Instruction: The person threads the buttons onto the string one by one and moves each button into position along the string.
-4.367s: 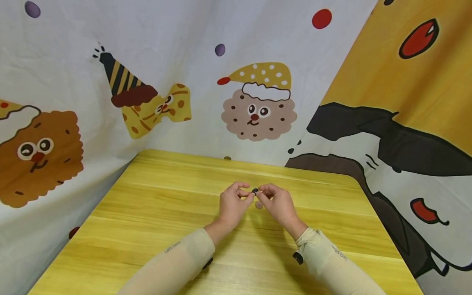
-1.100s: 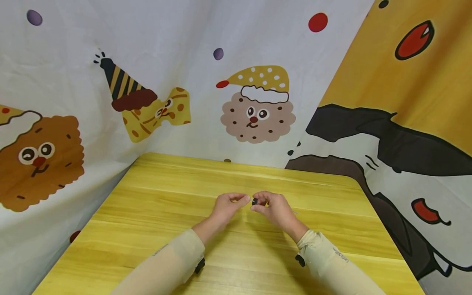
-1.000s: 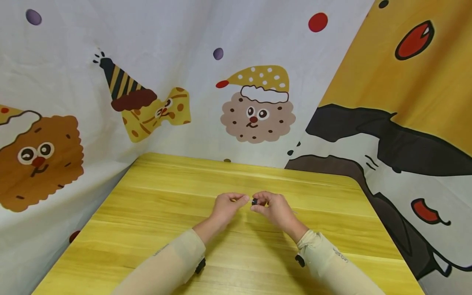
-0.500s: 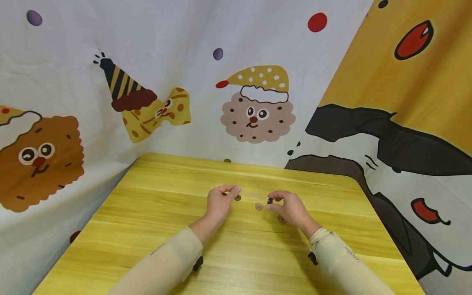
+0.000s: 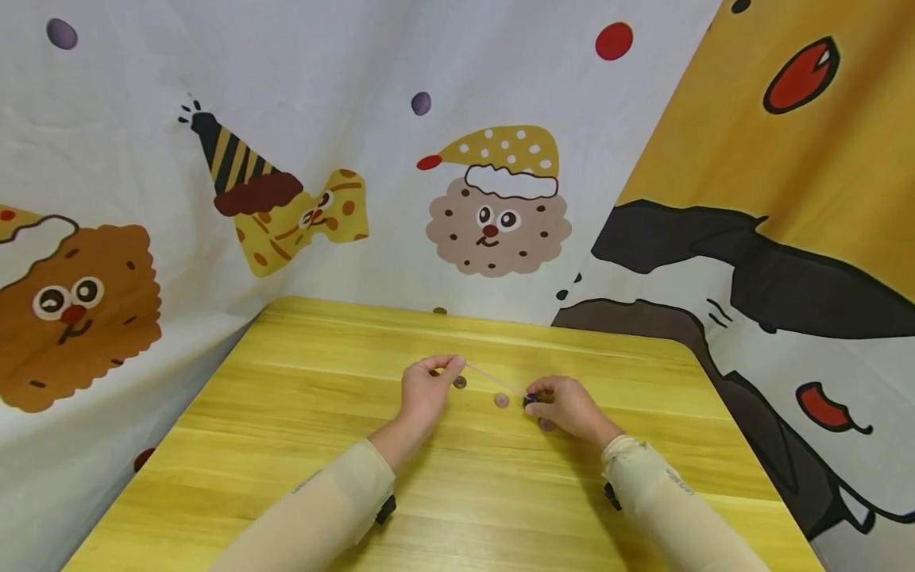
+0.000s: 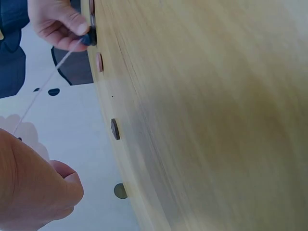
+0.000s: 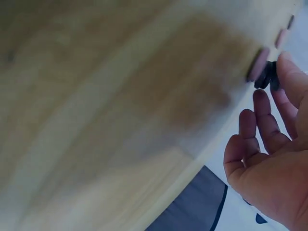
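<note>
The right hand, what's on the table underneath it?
In the head view, a pinkish disc on the table peeks out from beneath the right hand, which covers part of it. Whether anything else lies under the hand cannot be seen there.

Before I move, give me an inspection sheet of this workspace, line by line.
Surface: yellow wood-grain table.
Job's things: thin pale string, stretched straight to a small black disc-like piece; dark brown round disc, pinkish round disc and second pinkish disc on the table.
Clutter: nothing seen.
Hands: left hand pinches the string; right hand pinches the black piece.
Cables: nothing seen.
Surroundings: white-and-yellow cloth with printed cartoon figures, behind the table.
</note>
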Available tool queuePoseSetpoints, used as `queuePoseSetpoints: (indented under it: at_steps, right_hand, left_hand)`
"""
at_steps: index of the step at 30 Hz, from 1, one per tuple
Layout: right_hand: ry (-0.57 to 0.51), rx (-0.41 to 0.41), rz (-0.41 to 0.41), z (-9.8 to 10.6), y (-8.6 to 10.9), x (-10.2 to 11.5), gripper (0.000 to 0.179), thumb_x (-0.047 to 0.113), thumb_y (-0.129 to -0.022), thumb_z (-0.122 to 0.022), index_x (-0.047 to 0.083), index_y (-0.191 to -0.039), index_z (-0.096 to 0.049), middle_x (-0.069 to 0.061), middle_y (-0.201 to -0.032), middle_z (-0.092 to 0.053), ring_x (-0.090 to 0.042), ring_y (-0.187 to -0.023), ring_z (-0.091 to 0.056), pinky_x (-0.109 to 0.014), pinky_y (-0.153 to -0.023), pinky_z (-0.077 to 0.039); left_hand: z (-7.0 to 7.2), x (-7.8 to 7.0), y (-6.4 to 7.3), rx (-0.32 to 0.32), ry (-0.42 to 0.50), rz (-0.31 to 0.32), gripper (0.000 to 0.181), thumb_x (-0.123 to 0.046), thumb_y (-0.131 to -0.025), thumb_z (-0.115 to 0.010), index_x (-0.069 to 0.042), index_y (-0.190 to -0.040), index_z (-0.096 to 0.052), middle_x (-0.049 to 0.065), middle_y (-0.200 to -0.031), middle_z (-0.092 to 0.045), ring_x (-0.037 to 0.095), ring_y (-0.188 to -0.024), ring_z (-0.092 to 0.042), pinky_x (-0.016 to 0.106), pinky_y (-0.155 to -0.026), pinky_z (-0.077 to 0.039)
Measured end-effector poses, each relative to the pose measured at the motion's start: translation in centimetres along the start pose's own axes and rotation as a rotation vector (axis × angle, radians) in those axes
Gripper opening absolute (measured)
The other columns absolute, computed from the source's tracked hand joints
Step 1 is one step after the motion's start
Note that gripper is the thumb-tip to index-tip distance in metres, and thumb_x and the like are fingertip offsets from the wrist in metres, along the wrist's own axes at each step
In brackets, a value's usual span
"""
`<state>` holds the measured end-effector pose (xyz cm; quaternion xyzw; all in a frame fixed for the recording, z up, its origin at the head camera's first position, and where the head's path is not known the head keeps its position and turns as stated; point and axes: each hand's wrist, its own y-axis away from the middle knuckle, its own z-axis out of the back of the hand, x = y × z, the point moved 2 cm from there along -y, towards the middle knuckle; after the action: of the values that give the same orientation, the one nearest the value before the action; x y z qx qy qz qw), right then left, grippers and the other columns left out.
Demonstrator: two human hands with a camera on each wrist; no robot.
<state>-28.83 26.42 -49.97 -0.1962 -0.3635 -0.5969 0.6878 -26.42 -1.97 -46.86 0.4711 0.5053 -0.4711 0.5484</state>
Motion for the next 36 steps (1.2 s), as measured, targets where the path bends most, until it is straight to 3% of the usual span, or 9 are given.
queuePoseSetpoints:
  at_steps: [4,9,13,17,28,32,36]
  right_hand:
    - [0.096,-0.017,0.017,-0.1,-0.2,-0.1,0.026,0.013,-0.096,-0.081,0.009,-0.121,-0.075,-0.005,-0.098,-0.075,-0.014,-0.069,-0.072,-0.029,-0.063,-0.060]
    - [0.165,-0.019,0.039,0.2,-0.3,-0.3,0.026,0.013,-0.097,-0.080,0.008,-0.122,-0.075,-0.002,-0.093,-0.076,-0.013,-0.070,-0.072,-0.031,-0.069,-0.059]
    - [0.268,-0.045,0.071,0.6,-0.4,-0.5,0.025,0.016,-0.097,-0.081,0.010,-0.121,-0.076,-0.001,-0.102,-0.078,-0.012,-0.086,-0.071,-0.038,-0.084,-0.060]
    - [0.356,-0.064,0.096,1.0,-0.4,-0.7,0.026,0.019,-0.097,-0.081,0.010,-0.122,-0.077,-0.003,-0.113,-0.079,-0.018,-0.105,-0.072,-0.047,-0.097,-0.059]
    - [0.480,-0.089,0.149,2.3,-0.6,-1.4,0.029,0.013,-0.098,-0.078,0.004,-0.126,-0.075,-0.018,-0.128,-0.075,-0.038,-0.120,-0.071,-0.055,-0.103,-0.057]
    - [0.491,-0.090,0.132,2.9,-0.6,-1.8,0.032,0.013,-0.099,-0.077,0.002,-0.129,-0.073,-0.020,-0.129,-0.074,-0.039,-0.120,-0.071,-0.056,-0.102,-0.057]
    - [0.448,-0.102,0.129,2.8,-0.1,0.0,0.037,0.021,-0.105,-0.071,0.001,-0.136,-0.069,-0.020,-0.136,-0.071,-0.040,-0.126,-0.068,-0.057,-0.104,-0.056]
  left_hand:
    - [0.0,-0.1,0.0,-0.013,0.007,-0.007,0.032,-0.041,-0.099,-0.078,-0.011,-0.110,-0.082,0.006,-0.097,-0.063,0.011,-0.063,-0.042,0.020,-0.052,-0.035]
    - [0.1,-0.1,0.0,-0.006,-0.003,-0.004,0.032,-0.041,-0.099,-0.078,-0.012,-0.110,-0.082,0.005,-0.100,-0.070,0.011,-0.061,-0.041,0.020,-0.052,-0.035]
    - [0.0,0.0,0.1,0.001,-0.012,-0.010,0.032,-0.042,-0.099,-0.077,-0.012,-0.111,-0.082,0.005,-0.091,-0.080,0.011,-0.060,-0.041,0.020,-0.051,-0.033]
    - [0.0,0.0,0.1,0.014,-0.006,-0.017,0.032,-0.040,-0.100,-0.077,-0.011,-0.111,-0.082,0.003,-0.084,-0.081,0.011,-0.059,-0.040,0.020,-0.051,-0.033]
    - [-1.1,0.9,0.3,0.088,-0.096,-0.043,0.030,-0.033,-0.102,-0.075,-0.007,-0.116,-0.082,0.011,-0.118,-0.079,0.014,-0.074,-0.048,0.023,-0.061,-0.040]
    - [-1.7,0.8,0.4,0.105,-0.089,-0.056,0.022,-0.029,-0.100,-0.078,-0.011,-0.111,-0.084,0.007,-0.115,-0.079,0.013,-0.079,-0.056,0.021,-0.063,-0.044]
    - [-2.2,0.6,0.5,0.110,-0.056,-0.063,0.019,-0.027,-0.099,-0.080,-0.010,-0.107,-0.084,0.007,-0.110,-0.080,0.014,-0.089,-0.064,0.021,-0.069,-0.051]
